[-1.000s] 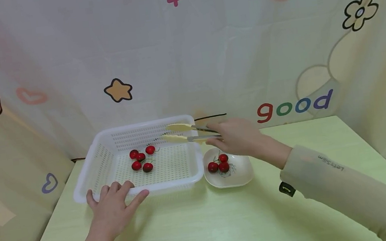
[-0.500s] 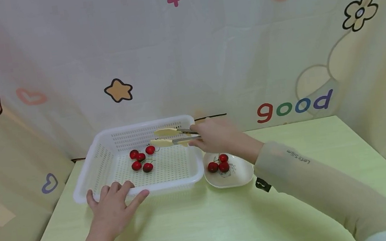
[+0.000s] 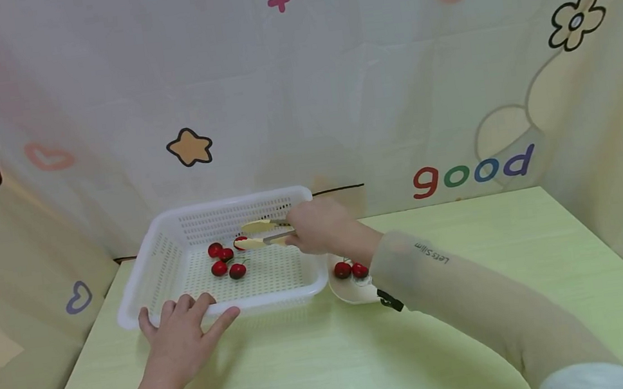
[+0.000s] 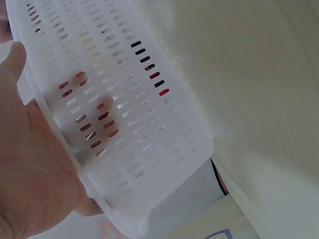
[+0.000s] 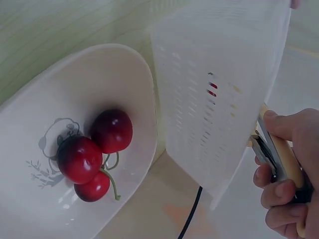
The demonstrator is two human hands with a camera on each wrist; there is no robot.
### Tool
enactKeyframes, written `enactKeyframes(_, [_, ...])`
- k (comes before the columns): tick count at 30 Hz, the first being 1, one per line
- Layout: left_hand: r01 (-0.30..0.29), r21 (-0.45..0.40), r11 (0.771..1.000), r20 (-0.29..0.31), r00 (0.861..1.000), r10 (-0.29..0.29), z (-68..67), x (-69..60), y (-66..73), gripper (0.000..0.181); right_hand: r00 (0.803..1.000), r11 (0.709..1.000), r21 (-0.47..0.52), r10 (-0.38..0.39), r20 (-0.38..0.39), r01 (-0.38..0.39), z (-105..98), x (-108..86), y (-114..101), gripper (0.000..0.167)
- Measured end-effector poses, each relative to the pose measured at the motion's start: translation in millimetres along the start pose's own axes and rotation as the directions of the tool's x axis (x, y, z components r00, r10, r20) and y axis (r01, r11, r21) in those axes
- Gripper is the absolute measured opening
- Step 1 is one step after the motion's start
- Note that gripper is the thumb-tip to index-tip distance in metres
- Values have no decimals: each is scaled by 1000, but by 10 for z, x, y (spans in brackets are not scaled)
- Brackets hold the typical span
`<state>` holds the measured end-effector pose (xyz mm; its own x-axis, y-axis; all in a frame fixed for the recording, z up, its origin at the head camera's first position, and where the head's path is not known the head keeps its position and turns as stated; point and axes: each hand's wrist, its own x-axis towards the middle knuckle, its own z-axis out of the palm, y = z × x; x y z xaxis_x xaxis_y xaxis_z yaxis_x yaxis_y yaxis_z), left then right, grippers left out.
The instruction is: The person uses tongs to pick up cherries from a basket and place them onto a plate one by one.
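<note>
My left hand [image 3: 180, 340] lies over the front rim of a white slotted basket [image 3: 295, 296], its fingers hooked over the edge and thumb spread along the rim. The left wrist view shows finger shapes through the slots of the basket wall [image 4: 164, 174]. With my right hand [image 3: 321, 226] I grip metal tongs [image 3: 251, 243] with pale yellow tips, above the basket's right part. The tips stand apart. The lower one overlaps a cherry [image 3: 240, 239] in the view; contact cannot be told. Several other red cherries [image 3: 237, 271] lie on the basket floor, left of the tongs.
A small white dish [image 5: 30, 199] with a panda print stands against the basket's right side, partly under my right forearm. It bears three stemmed cherries [image 5: 79, 159]. Behind the pale table [image 3: 287, 373] hangs a printed curtain [image 3: 333, 88].
My right hand has moved left and slightly down with the tongs, further over the basket toward the cherries. The forearm now covers part of the dish. My left hand stays on the rim.
</note>
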<state>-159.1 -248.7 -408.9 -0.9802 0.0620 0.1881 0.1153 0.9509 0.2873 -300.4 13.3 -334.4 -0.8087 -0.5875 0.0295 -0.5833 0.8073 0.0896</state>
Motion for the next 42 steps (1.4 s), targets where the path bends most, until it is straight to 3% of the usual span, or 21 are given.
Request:
enactKeyframes(8, [5, 11, 1000, 3, 1000, -5, 5, 6, -32, 64, 1000, 997, -75, 1, 16, 1, 86, 133, -73, 35])
enactKeyframes(15, [2, 7, 1000, -3, 1000, -2, 10, 10, -44, 63, 997, 999, -28, 30, 64, -29, 130, 240, -174, 33])
enactKeyframes(23, [-5, 6, 1000, -6, 1000, 5, 12, 13, -23, 62, 996, 997, -59, 47, 70, -43, 178, 288, -226, 35])
enactKeyframes(42, [6, 19, 1000, 2, 1000, -6, -3, 22, -8, 63, 998, 999, 29, 33, 55, -34, 133, 210, -131, 33])
